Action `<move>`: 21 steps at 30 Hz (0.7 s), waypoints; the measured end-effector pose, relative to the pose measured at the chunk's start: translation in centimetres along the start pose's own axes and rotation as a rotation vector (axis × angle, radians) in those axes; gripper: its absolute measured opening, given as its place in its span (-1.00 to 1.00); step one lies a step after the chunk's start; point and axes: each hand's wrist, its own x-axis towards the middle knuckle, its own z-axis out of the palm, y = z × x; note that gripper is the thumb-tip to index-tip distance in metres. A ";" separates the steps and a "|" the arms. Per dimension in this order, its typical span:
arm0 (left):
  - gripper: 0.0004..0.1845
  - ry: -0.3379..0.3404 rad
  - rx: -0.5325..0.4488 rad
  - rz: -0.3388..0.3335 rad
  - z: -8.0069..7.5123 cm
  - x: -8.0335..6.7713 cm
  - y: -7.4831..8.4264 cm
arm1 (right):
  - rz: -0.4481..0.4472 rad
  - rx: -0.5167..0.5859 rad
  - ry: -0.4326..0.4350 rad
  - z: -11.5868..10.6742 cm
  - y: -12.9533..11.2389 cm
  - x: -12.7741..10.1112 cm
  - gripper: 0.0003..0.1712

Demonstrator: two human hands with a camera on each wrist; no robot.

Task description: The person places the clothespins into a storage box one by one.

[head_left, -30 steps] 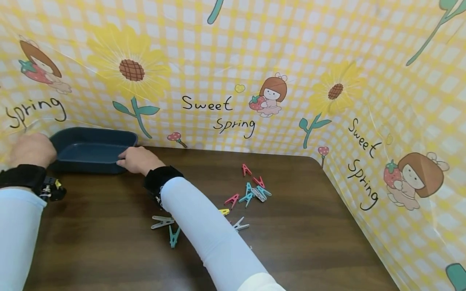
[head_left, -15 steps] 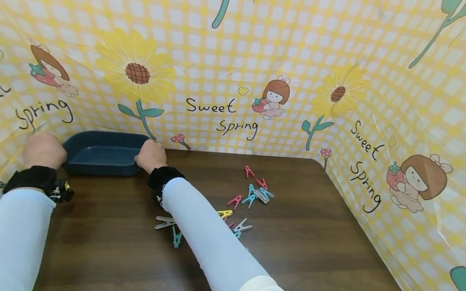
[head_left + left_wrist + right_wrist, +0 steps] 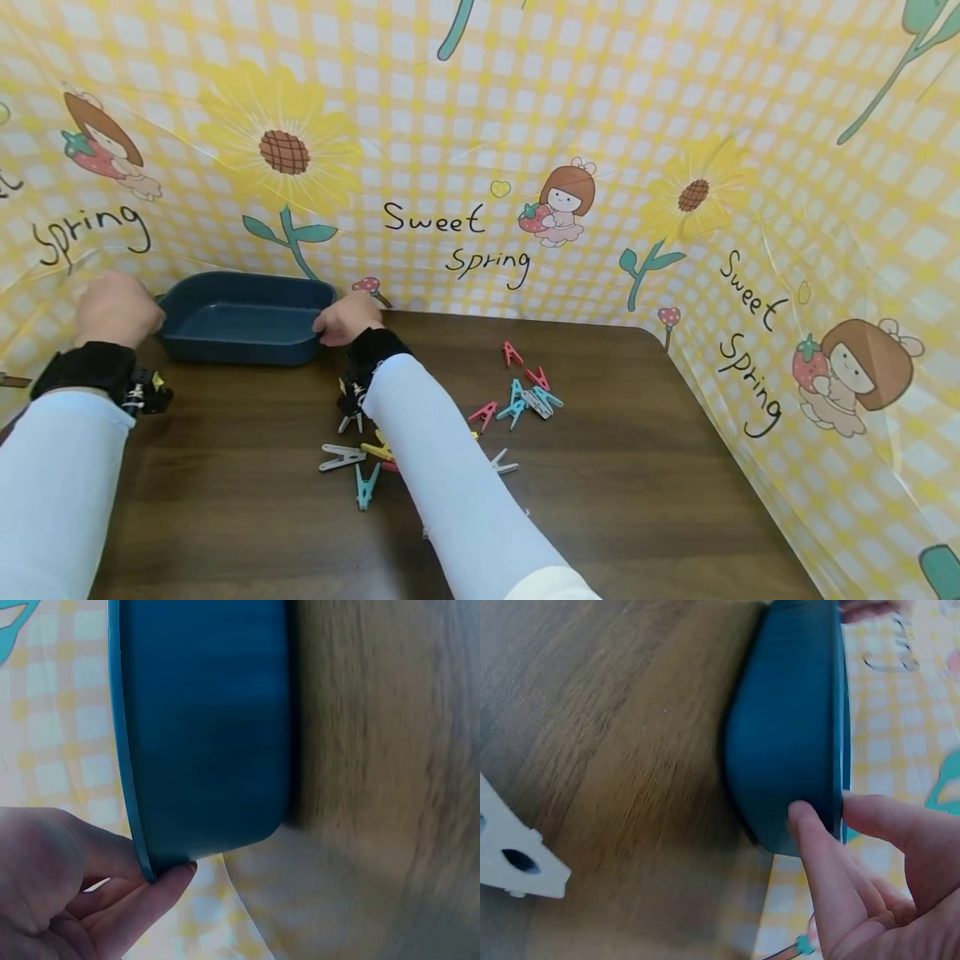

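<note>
A dark blue rectangular tray (image 3: pixel 240 343) stands at the back left of the brown table, against the patterned backdrop. My left hand (image 3: pixel 116 308) grips its left end; in the left wrist view the fingers (image 3: pixel 142 900) curl under the tray rim (image 3: pixel 124 750). My right hand (image 3: pixel 347 317) grips the right end, thumb and fingers (image 3: pixel 817 862) pinching the tray rim (image 3: pixel 840 750). The tray (image 3: pixel 232 321) looks empty inside. Several small coloured clothespins (image 3: pixel 525 392) lie scattered on the table to the right of my right forearm.
More clothespins (image 3: pixel 352 458) lie under and beside my right forearm; a white one (image 3: pixel 514 855) shows in the right wrist view. The yellow checked backdrop (image 3: pixel 480 167) walls the table at the back and right. Brown tabletop (image 3: pixel 637 500) stretches to the front right.
Both hands have slid the tray to the right along the backdrop. My right hand moved from the tray's front rim to its right end.
</note>
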 end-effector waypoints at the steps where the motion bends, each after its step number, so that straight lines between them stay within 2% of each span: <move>1: -0.76 0.002 -0.016 0.003 0.1 -0.1 0.2 | 0.017 0.079 -0.022 -0.5 0.2 -0.1 -0.81; 4: -0.75 0.013 -0.050 0.025 0.6 -0.3 0.8 | 0.073 0.307 -0.067 -1.9 0.8 -0.7 -0.75; 8: -0.70 0.024 -0.063 0.055 1.4 -0.6 2.2 | 0.088 0.321 -0.066 -3.5 1.4 -1.1 -0.66; 12: -0.68 0.029 -0.109 0.071 2.3 -1.2 3.6 | 0.076 0.317 -0.107 -4.9 2.5 -0.5 -0.64; 17: -0.64 -0.028 -0.194 -0.009 3.6 -2.0 5.3 | 0.058 0.357 -0.181 -7.2 4.6 0.9 -0.54; 21: -0.61 -0.091 -0.288 -0.078 4.6 -2.3 6.6 | 0.055 0.382 -0.201 -9.4 6.2 1.5 -0.54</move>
